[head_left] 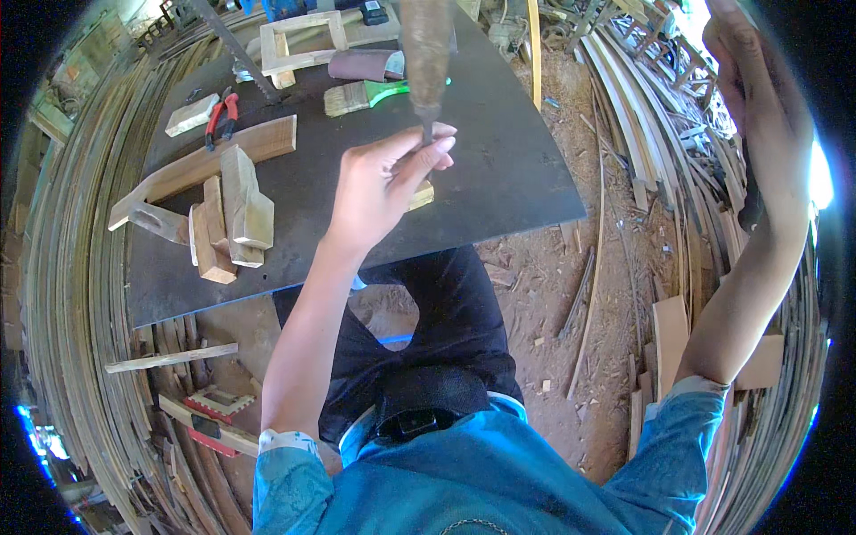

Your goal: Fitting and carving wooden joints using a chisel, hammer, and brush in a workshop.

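My left hand (388, 178) pinches the thin metal shank of an upright tool (425, 58) with a worn cylindrical handle. The tool stands over a small pale wood block (418, 198), partly hidden by that hand, on the dark tabletop (495, 178). My right hand (749, 94) is raised at the upper right, its fingers curled around something dark that I cannot make out. A green-handled brush (361, 96) lies just beyond my left hand.
Wood blocks (248, 209), red-handled pliers (223, 116), a wooden frame (299, 45) and a brown roll (366, 65) lie on the table. Long boards (71, 223) line both sides. Offcuts and shavings (553, 339) cover the floor.
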`<state>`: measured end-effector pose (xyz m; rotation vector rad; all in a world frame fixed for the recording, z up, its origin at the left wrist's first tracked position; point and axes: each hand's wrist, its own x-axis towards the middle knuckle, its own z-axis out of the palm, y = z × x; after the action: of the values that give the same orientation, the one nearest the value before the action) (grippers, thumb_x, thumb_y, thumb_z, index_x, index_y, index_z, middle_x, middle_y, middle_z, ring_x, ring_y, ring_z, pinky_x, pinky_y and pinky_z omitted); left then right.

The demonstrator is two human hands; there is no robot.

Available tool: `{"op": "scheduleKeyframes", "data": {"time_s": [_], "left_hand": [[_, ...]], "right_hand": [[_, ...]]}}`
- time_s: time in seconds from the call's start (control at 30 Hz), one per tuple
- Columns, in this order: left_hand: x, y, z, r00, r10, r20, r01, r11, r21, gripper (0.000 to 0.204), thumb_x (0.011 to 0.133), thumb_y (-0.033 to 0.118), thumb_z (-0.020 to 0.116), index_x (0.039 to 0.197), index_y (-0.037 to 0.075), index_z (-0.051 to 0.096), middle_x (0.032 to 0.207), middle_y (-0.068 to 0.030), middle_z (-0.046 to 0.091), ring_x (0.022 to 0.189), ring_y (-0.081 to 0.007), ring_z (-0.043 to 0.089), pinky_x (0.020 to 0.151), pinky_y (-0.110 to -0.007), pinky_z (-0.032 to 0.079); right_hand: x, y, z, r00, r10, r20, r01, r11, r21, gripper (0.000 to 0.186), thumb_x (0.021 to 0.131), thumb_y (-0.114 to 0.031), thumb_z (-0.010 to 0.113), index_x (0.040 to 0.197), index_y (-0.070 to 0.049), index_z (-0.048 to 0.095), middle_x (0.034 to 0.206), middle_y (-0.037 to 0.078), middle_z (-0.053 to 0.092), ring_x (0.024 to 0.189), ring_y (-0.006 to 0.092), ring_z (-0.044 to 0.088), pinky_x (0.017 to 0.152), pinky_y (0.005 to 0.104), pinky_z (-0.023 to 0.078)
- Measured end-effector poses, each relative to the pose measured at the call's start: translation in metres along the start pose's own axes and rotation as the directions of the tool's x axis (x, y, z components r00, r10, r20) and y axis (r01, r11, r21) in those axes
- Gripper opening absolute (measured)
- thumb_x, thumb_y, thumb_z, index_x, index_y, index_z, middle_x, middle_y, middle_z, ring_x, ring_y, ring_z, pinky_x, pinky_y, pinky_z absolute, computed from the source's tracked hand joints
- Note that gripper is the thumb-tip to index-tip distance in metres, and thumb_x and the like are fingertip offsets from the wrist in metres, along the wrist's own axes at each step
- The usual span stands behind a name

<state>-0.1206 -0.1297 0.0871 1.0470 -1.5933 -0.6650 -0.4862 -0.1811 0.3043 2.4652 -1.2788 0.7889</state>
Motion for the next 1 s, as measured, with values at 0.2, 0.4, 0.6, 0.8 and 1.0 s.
{"op": "scheduleKeyframes", "data": {"time_s": [0.2, 0.4, 0.6, 0.8, 1.0], "left_hand": [[-0.004, 0.003, -0.003, 0.997, 0.048, -0.057, -0.045, 0.997, 0.069, 0.022, 0.098, 0.015, 0.066, 0.117, 0.007, 0.073, 0.086, -0.0026, 0.074, 0.081, -0.0068, 0.068, 0.071, -0.022, 0.053], [-0.002, 0.003, -0.002, 0.993, 0.083, -0.085, -0.077, 0.994, 0.074, 0.022, 0.095, 0.013, 0.069, 0.116, 0.007, 0.073, 0.087, -0.0085, 0.076, 0.082, -0.0127, 0.074, 0.071, -0.025, 0.056], [-0.002, 0.004, -0.003, 0.997, 0.044, -0.056, -0.038, 0.994, 0.101, 0.022, 0.095, 0.014, 0.069, 0.116, 0.008, 0.074, 0.084, -0.008, 0.075, 0.08, -0.0122, 0.073, 0.069, -0.025, 0.056], [-0.004, 0.002, -0.002, 0.997, 0.05, -0.06, -0.047, 0.998, 0.049, 0.021, 0.095, 0.015, 0.069, 0.115, 0.008, 0.074, 0.083, -0.0081, 0.076, 0.079, -0.0123, 0.074, 0.068, -0.026, 0.056], [-0.005, 0.003, -0.005, 0.995, 0.093, -0.046, -0.089, 0.992, 0.091, 0.022, 0.098, 0.015, 0.066, 0.117, 0.008, 0.074, 0.083, -0.0019, 0.074, 0.077, -0.0036, 0.066, 0.065, -0.019, 0.051]], "right_hand": [[0.006, -0.071, 0.015, 0.998, 0.049, 0.042, -0.05, 0.999, 0.02, 0.047, 0.106, -0.037, 0.049, 0.14, -0.006, 0.057, 0.092, 0.005, 0.064, 0.073, 0.0088, 0.053, 0.062, 0.0226, 0.042], [0.014, -0.07, 0.015, 0.992, 0.085, 0.091, -0.088, 0.996, 0.032, 0.047, 0.106, -0.038, 0.049, 0.14, -0.006, 0.057, 0.093, 0.006, 0.064, 0.074, 0.0092, 0.054, 0.063, 0.0229, 0.043], [0.024, -0.099, 0.019, 0.985, 0.101, 0.141, -0.109, 0.993, 0.048, 0.047, 0.106, -0.038, 0.049, 0.14, -0.006, 0.057, 0.094, 0.006, 0.065, 0.076, 0.0097, 0.056, 0.065, 0.0233, 0.043], [0.038, -0.141, 0.022, 0.975, 0.118, 0.186, -0.129, 0.991, 0.045, 0.048, 0.106, -0.039, 0.049, 0.14, -0.006, 0.057, 0.095, 0.006, 0.065, 0.078, 0.0102, 0.057, 0.066, 0.0236, 0.044], [0.059, -0.218, 0.028, 0.965, 0.125, 0.23, -0.136, 0.99, 0.031, 0.048, 0.106, -0.039, 0.049, 0.14, -0.006, 0.057, 0.096, 0.007, 0.066, 0.08, 0.0106, 0.058, 0.067, 0.024, 0.045]]}}
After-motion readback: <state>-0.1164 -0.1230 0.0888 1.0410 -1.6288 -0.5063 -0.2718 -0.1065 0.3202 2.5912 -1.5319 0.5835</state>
